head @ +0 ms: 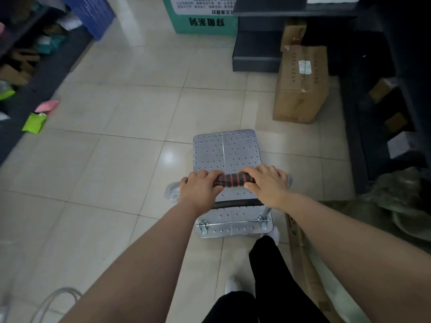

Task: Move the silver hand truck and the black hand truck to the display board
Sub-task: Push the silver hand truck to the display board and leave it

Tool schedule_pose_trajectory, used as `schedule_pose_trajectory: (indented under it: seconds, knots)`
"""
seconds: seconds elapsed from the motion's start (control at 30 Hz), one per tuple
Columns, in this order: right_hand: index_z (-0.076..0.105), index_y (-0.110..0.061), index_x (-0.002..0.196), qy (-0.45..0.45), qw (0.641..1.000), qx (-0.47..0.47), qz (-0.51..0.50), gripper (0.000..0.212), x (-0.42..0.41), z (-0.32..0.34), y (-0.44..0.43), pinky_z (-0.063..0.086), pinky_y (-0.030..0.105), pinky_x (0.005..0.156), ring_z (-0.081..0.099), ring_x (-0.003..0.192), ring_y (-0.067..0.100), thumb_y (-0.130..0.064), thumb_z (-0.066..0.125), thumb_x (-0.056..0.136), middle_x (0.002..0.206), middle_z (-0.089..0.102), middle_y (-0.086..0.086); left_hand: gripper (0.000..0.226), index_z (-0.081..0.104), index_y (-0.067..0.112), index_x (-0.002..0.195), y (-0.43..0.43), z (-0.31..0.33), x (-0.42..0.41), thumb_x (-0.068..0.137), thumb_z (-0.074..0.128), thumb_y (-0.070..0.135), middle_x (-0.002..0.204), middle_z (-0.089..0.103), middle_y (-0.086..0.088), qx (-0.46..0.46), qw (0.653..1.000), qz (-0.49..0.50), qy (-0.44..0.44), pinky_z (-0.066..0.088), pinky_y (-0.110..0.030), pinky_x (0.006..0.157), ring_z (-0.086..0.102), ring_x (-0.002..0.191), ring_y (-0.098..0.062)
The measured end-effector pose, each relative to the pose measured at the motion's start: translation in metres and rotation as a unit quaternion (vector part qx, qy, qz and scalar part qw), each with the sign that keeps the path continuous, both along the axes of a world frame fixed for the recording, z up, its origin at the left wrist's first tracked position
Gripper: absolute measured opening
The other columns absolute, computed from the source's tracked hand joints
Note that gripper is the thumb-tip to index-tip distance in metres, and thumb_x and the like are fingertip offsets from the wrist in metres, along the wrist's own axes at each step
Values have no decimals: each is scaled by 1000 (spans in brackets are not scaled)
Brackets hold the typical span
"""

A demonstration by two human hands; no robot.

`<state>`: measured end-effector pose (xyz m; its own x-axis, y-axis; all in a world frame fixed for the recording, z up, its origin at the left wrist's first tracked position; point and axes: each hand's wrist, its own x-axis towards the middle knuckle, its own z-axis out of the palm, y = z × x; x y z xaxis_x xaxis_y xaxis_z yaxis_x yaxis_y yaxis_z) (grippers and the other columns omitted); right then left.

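Note:
The silver hand truck [226,152] stands on the tiled floor in front of me, its perforated metal deck pointing away. Its handle has a black foam grip with red rings [233,179]. My left hand [200,188] is closed around the left end of that grip and my right hand [268,183] around the right end. A green-and-white display board [200,19] with printed characters stands at the far end of the aisle. No black hand truck is in view.
A tall cardboard box [300,87] leans by dark shelving [256,52] on the right. Shelves with packages [28,57] line the left, with green [33,122] and pink [46,106] packets at the floor edge. A blue crate [91,15] sits far left. Flat cartons [303,252] lie right of my legs.

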<state>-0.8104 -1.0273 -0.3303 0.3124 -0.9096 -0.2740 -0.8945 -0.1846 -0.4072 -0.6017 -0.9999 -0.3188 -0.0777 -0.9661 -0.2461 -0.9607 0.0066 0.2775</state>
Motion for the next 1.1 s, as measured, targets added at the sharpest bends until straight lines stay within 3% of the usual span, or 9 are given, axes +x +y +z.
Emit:
schedule_pose_trajectory:
  seconds: [0.33,0.9,1.1]
  knots:
    - [38,-47,120,-12,999,4,33,30,5,-6,-165,24,44,98,41,109,21,-45,45,91,114,50,-6,37,41,45,125,-153,1,1,88,44,46,116,53,4,15,999,42,-11,30,-43,94,44,106,-23]
    - [37,-46,126,48,995,14,85,35,-34,5,-434,21,44,103,37,117,23,-44,43,91,121,48,-4,34,41,40,126,-385,-4,-52,92,42,47,118,53,3,14,995,98,27,31,-45,89,44,107,-24]
    - [39,-48,124,33,994,24,97,34,-14,9,-540,19,45,106,38,116,20,-43,44,91,113,48,-7,33,40,37,126,-481,0,-36,93,43,44,116,53,2,12,994,106,32,32,-43,86,44,104,-23]
